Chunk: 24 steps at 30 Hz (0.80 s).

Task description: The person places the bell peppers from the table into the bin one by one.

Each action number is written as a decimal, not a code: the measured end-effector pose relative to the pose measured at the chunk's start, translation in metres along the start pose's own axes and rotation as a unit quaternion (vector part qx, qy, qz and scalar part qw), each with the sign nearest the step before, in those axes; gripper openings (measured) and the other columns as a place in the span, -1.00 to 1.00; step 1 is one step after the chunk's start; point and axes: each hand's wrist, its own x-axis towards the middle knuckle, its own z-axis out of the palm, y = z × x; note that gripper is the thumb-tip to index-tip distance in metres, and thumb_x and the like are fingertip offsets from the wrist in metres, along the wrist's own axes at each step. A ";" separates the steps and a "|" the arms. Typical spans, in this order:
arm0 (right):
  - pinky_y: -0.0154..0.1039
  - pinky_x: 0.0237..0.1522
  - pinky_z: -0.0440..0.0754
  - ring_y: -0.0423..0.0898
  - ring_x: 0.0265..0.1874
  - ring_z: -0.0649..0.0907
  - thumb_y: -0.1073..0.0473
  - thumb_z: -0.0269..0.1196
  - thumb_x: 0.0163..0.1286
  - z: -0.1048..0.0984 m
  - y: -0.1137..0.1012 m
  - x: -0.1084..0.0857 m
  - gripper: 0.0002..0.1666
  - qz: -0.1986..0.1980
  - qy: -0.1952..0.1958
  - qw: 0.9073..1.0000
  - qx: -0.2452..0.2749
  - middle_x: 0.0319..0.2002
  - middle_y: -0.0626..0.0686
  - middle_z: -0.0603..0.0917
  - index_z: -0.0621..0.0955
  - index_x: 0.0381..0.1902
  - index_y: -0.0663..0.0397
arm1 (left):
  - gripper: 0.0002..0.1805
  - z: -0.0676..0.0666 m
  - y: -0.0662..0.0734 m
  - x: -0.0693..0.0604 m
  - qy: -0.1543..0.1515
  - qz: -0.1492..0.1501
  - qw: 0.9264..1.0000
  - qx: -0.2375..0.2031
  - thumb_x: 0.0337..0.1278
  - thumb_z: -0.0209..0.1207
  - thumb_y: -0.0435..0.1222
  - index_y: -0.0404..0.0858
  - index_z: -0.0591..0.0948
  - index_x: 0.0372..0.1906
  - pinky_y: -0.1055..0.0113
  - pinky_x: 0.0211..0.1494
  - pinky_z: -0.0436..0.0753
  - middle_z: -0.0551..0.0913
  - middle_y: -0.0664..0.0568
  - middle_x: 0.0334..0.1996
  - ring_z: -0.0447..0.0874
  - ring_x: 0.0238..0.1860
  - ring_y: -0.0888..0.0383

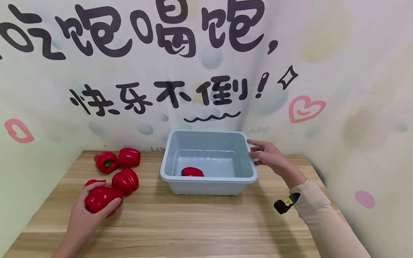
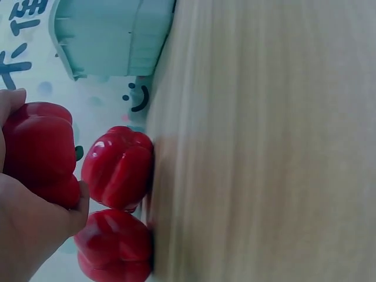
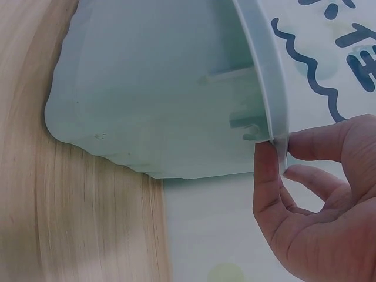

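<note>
My left hand [image 1: 84,213] grips a red bell pepper [image 1: 100,198] at the left of the table, with fingers and thumb around its sides. In the left wrist view the held pepper [image 2: 42,154] shows its green stem, and two more peppers lie beyond it. Close by on the table lies another red pepper [image 1: 126,181], and part of one more shows behind my fingers. The right hand [image 1: 266,154] pinches the right rim of a pale blue plastic bin [image 1: 206,187]; thumb and fingers stand on either side of the rim [image 3: 271,88]. Inside the bin lies one red pepper [image 1: 192,172].
Two red peppers [image 1: 106,162] [image 1: 129,157] sit at the back left of the wooden table [image 1: 200,225]. Behind the table hangs a wall covering [image 1: 206,64] with black lettering. A small black device [image 1: 286,203] is strapped to the right wrist.
</note>
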 end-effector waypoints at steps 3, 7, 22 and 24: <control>0.07 0.21 0.77 0.24 0.28 0.64 0.23 0.20 0.55 0.000 0.000 0.000 -0.17 0.000 -0.001 1.000 -0.003 0.47 0.40 0.45 0.20 0.69 0.04 | -0.08 -0.003 0.003 0.002 -0.002 -0.001 1.000 -0.006 0.20 0.50 -0.03 -0.04 0.24 0.54 0.56 -0.23 0.64 0.38 0.41 0.22 0.24 0.24 0.15; 0.09 0.23 0.76 0.24 0.29 0.63 0.23 0.20 0.55 -0.001 -0.002 0.000 -0.16 0.003 -0.005 1.000 -0.004 0.47 0.39 0.45 0.20 0.69 0.04 | -0.13 -0.007 0.005 0.004 -0.008 0.002 1.000 -0.016 0.22 0.49 -0.06 0.11 0.24 0.51 0.56 -0.22 0.65 0.29 0.60 0.15 0.23 0.20 0.25; 0.14 0.22 0.75 0.25 0.32 0.62 0.20 0.22 0.55 -0.004 -0.003 0.000 -0.17 0.017 -0.009 1.000 -0.006 0.48 0.38 0.45 0.21 0.69 0.00 | -0.20 -0.010 0.023 0.012 -0.033 0.021 0.999 -0.020 0.28 0.44 -0.04 0.04 0.27 0.49 0.50 -0.18 0.70 0.37 0.24 0.34 0.29 0.24 0.15; 0.13 0.21 0.75 0.24 0.32 0.62 0.20 0.22 0.55 -0.003 -0.003 0.001 -0.17 0.016 -0.010 1.000 -0.006 0.48 0.38 0.45 0.21 0.69 0.00 | -0.19 -0.010 0.026 0.014 -0.037 0.024 0.999 -0.020 0.28 0.44 -0.04 0.00 0.26 0.50 0.48 -0.19 0.70 0.35 0.09 0.40 0.30 0.30 0.03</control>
